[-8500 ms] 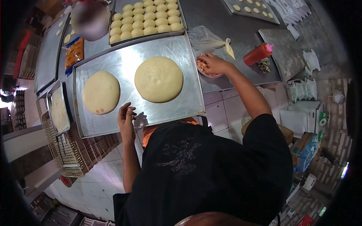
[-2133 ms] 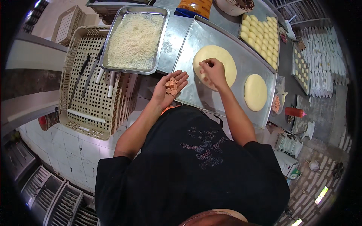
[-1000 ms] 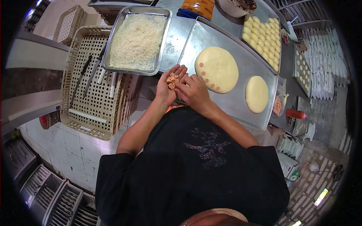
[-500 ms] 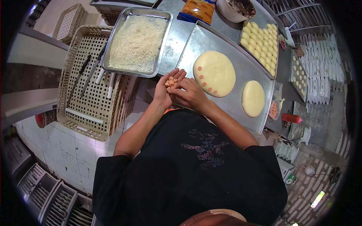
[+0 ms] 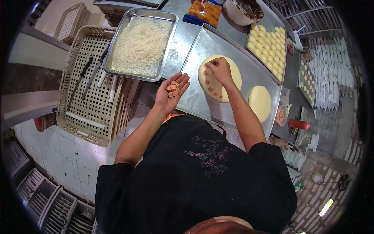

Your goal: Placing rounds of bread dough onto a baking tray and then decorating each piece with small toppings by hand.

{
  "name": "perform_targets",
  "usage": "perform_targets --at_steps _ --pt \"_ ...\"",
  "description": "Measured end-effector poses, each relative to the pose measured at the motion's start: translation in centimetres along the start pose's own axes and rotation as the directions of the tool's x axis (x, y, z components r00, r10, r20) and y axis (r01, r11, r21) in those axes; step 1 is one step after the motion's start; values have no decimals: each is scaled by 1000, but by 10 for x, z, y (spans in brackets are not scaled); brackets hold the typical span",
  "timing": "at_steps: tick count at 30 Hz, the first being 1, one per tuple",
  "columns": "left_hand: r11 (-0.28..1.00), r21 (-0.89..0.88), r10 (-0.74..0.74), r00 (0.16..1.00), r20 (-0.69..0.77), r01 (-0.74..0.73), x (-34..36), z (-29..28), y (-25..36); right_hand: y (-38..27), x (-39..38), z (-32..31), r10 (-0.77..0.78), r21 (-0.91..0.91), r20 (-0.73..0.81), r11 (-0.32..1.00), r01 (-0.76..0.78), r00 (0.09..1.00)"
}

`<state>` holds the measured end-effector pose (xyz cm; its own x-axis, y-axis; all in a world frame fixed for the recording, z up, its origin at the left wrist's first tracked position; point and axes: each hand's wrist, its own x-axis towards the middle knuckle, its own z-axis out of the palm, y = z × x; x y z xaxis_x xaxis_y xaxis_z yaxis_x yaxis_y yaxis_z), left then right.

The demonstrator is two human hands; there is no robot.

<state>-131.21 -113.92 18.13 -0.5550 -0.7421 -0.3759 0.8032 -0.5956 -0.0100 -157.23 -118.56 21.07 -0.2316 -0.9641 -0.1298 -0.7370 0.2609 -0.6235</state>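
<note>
My left hand [image 5: 171,93] is held palm up beside the big steel tray [image 5: 202,54], cupping a small pile of round sausage slices [image 5: 173,89]. My right hand [image 5: 219,68] rests fingertips down on the nearer flat dough round [image 5: 230,76], which carries several sausage slices along its left edge. A second, bare dough round [image 5: 260,102] lies further right on the same tray.
A steel pan of shredded cheese [image 5: 141,46] sits left of the tray. A beige plastic crate [image 5: 87,78] holds tongs. A tray of small dough balls [image 5: 269,46], a dark bowl [image 5: 245,9], an orange packet [image 5: 204,11] and a red sauce bottle [image 5: 299,124] lie around.
My right hand left my left palm, where it was picking slices, and moved out onto the nearer dough round. My left hand stays cupped with the slices.
</note>
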Motion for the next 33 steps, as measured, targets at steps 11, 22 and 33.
perform_targets --at_steps 11,22,33 --pt "998 62 14 1000 -13 -14 3 -1 0 -76 -72 15 -741 81 86 672 737 666" --pt "984 173 -40 998 -39 46 8 2 -5 -74 -76 28 -837 -59 121 531 845 534" --pt "984 171 -40 998 -41 46 5 -1 -7 -70 -74 29 -823 79 112 566 821 557"
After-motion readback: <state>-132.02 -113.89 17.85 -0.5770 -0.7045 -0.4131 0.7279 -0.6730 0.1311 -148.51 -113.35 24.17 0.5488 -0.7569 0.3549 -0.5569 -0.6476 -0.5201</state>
